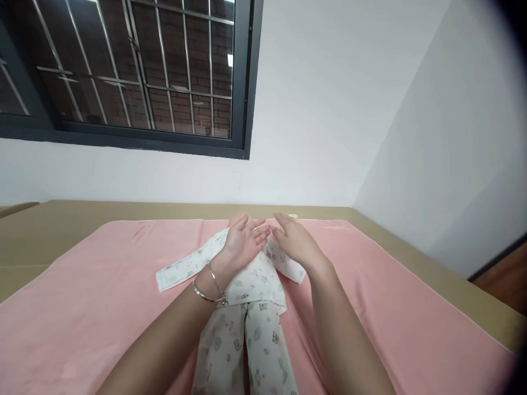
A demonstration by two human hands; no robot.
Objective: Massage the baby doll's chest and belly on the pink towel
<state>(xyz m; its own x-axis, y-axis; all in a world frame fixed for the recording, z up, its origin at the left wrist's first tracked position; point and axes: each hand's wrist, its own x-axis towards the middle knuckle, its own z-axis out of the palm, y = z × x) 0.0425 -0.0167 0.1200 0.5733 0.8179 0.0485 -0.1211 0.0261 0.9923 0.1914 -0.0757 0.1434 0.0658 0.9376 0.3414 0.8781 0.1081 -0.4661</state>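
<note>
Printed top (255,280): lies flat on the pink cloth (102,307), roughly midway between its left and right edges and nearer the far edge; hem overlaps the upper end of the patterned trousers (263,334)
Sleeves: left-lying sleeve (183,271) slants out toward the cloth's left edge, right-lying sleeve (290,269) toward its right; likely splayed so they lie clear of the top's middle
Trouser legs: side by side, running toward the near edge and out of view; probably set below the top to match how the two are worn
Cloth: spread over the tan counter (24,241), far edge just short of the counter's far edge; perhaps a soft layer under the garments
Left hand (242,247): over the upper part of the top, palm turned up and inward; fingers loosely fanned toward the right hand (298,241), nothing seen in them
Right hand: back uppermost, forearm rising from the near right, wrist bent inward; fingers stretched out toward the far edge, no grip visible
Between hands: narrow gap, tips nearly meeting; contact with fabric, cannot tell; the facing pose suggests a gesture more than a hold
Pinkish rounded form (236,219): behind the left hand, near the cloth's far edge; mostly hidden, identity unclear
Bracelets (205,298): two silvery bands, left wrist
</note>
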